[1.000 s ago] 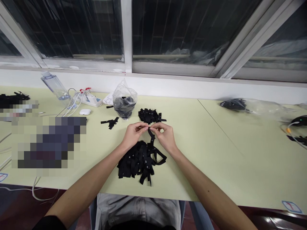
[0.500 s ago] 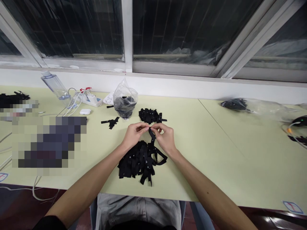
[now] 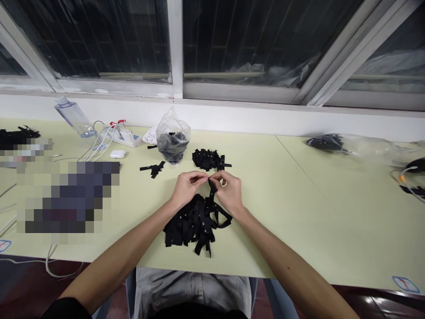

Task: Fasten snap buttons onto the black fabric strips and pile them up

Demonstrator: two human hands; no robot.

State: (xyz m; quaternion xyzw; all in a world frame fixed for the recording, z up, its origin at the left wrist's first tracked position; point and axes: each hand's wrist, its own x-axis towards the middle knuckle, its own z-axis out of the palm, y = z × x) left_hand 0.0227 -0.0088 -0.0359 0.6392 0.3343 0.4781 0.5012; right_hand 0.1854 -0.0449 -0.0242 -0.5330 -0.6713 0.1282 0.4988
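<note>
Between the fingertips of my left hand (image 3: 187,188) and my right hand (image 3: 229,190) is the upper end of a black fabric strip (image 3: 212,190) with small white marks. Both hands are closed in a pinch, their tips meeting over the strip, which hangs down toward a pile of black strips (image 3: 191,226) on the table below. Several strips in that pile show small white marks, and one forms a loop at its right side. Just beyond my fingers sits a smaller heap of short black pieces (image 3: 206,158).
A clear plastic bag (image 3: 173,141) with dark contents stands behind my left hand, near a few loose black pieces (image 3: 153,169). Left are a white case (image 3: 117,154), a power strip (image 3: 128,138), cables and a tilted bottle (image 3: 75,116). Another plastic bag (image 3: 361,148) lies far right.
My pinched fingertips have shifted very slightly to the right with the strip, which now hangs a little straighter. The piles lie as before.
</note>
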